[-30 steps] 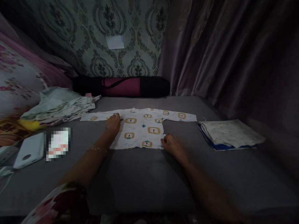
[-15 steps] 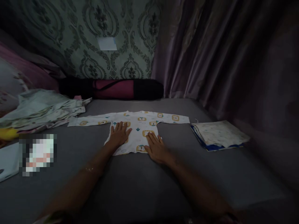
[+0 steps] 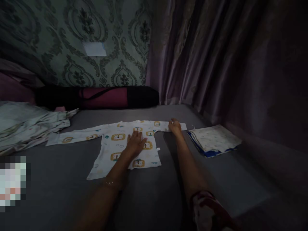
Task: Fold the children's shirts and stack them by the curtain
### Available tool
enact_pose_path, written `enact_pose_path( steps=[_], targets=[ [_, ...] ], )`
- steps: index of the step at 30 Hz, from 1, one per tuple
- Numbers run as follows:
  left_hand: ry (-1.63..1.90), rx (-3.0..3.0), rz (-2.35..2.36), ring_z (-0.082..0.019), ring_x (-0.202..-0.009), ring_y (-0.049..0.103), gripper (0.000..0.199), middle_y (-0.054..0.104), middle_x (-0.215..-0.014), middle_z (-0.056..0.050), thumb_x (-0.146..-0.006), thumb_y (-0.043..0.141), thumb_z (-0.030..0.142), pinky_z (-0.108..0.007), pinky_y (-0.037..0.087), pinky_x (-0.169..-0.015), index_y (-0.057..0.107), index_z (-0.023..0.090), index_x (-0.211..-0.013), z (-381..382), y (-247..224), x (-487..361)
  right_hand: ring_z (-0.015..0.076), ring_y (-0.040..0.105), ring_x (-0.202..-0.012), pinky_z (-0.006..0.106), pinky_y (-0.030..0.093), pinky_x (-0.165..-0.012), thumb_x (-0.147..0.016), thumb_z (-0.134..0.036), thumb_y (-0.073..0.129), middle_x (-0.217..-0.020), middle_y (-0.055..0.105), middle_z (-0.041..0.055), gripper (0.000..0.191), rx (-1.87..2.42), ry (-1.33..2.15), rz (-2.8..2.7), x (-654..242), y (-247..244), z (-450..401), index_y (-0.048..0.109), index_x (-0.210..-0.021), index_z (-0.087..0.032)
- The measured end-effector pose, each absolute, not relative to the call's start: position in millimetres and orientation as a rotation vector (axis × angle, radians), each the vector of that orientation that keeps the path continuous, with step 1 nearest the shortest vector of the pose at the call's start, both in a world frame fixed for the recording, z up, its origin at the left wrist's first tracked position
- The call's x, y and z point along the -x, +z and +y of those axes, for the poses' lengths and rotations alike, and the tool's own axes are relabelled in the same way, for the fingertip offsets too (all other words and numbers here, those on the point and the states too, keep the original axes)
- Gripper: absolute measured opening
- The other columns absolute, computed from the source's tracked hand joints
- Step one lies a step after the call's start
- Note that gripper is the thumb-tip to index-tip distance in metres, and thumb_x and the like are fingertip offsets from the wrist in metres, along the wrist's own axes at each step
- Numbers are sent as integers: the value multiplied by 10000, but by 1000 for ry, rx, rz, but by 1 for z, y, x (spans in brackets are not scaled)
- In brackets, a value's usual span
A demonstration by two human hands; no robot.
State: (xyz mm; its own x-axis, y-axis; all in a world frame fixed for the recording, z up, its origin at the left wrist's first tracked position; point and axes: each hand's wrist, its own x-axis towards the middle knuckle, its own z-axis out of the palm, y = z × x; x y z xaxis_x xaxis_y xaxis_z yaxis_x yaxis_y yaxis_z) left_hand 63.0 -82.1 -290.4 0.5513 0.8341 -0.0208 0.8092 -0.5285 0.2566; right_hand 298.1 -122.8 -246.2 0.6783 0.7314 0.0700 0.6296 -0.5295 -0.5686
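Note:
A small white long-sleeved shirt (image 3: 130,154), printed with yellow lion faces and green leaves, lies spread on a grey bed surface with both sleeves stretched sideways. Flat on its middle rests my left hand (image 3: 136,144), open with fingers spread. My right hand (image 3: 175,126) is at the sleeve on the right, near the cuff, its fingers curled closed on the cloth. Part of the shirt's lower body is covered by my left forearm.
To the right sits a stack of folded clothes (image 3: 215,138), pale on top with blue beneath. A loose heap of pale clothes (image 3: 29,125) lies at left, touching or near the left cuff. Along the wall runs a black and magenta roll bag (image 3: 103,98); purple curtains (image 3: 183,64) hang at right.
My right hand has moved from the shirt's lower right body up and out to the right sleeve, and its fingers have closed. My left hand has slid toward the shirt's centre. The view has shifted right.

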Motion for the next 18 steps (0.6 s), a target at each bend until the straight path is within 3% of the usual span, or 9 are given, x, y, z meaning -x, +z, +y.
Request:
enact_pose_path(
  steps=[5,9,18],
  targets=[
    [131,-2569,1410,-300,-1470,124,656,191,-1580,-163,-958,229,524,-526,133,-1162,324,143,-1484,-92,-305,-76,319,413,-1297,457,360,-1006,-889,-202,405,-1362,484,240,466,2536,102,-696,-321,-261,-122,503,-1329,-83],
    [139,-2592,1412,-301,-1473,102,683,169,-1583,-162,-959,192,530,-525,100,-1172,298,127,-1500,-92,-308,-75,361,340,-1333,513,306,-1021,-894,-279,450,-1424,374,282,502,2632,58,-561,-325,-277,-117,459,-1354,-77],
    [159,-2586,1409,-298,-1472,111,692,182,-1579,-159,-957,192,538,-520,102,-1178,302,125,-1501,-93,-307,-74,384,439,-1242,521,347,-977,-838,-303,545,-1308,513,273,526,2606,-12,-524,-339,-283,-110,494,-1304,-65]
  ],
)
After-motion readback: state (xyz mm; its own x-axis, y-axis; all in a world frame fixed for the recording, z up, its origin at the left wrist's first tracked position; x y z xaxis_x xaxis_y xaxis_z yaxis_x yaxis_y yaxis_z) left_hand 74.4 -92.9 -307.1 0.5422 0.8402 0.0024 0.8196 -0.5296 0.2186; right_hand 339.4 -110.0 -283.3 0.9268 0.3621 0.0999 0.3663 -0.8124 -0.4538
